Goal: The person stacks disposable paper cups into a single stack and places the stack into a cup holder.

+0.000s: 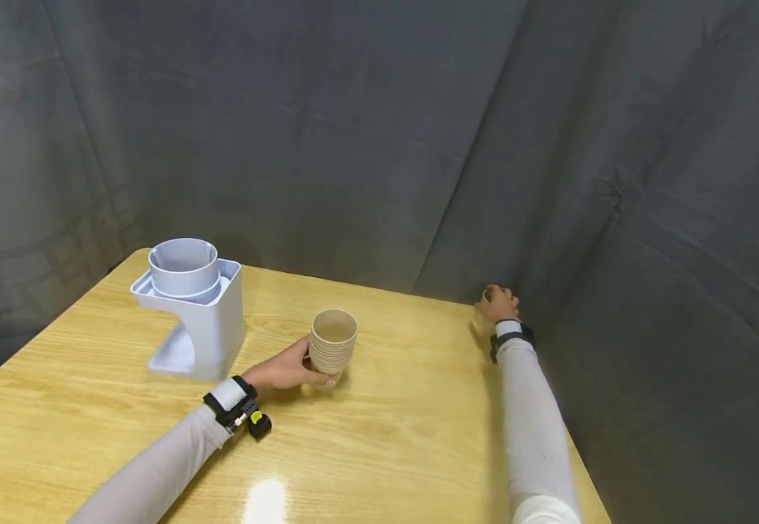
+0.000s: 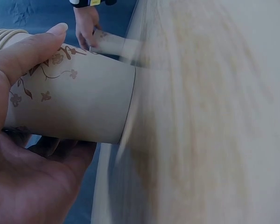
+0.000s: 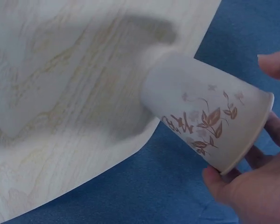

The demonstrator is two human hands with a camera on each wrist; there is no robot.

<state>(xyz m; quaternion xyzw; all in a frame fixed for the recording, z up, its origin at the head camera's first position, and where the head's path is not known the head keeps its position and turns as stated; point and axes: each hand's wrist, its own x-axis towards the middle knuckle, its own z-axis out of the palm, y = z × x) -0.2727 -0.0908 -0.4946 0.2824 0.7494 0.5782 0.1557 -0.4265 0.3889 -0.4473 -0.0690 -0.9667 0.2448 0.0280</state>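
My left hand [image 1: 285, 368] grips the lower part of a stack of beige paper cups [image 1: 332, 347], mouths up, at the middle of the table. The left wrist view shows the thumb and fingers round the bottom cup's [image 2: 88, 100] brown floral print. At the table's far right corner, my right hand [image 1: 500, 303] is at a single paper cup [image 3: 210, 112] standing upright. Fingers touch its rim in the right wrist view, while the thumb [image 3: 275, 65] stands apart from it. In the head view the right hand hides most of that cup.
A white stand [image 1: 212, 327] with a round cup-like holder [image 1: 185, 269] on top is at the left rear of the wooden table [image 1: 405, 437]. Grey curtains [image 1: 327, 145] hang close behind the table and along its right edge.
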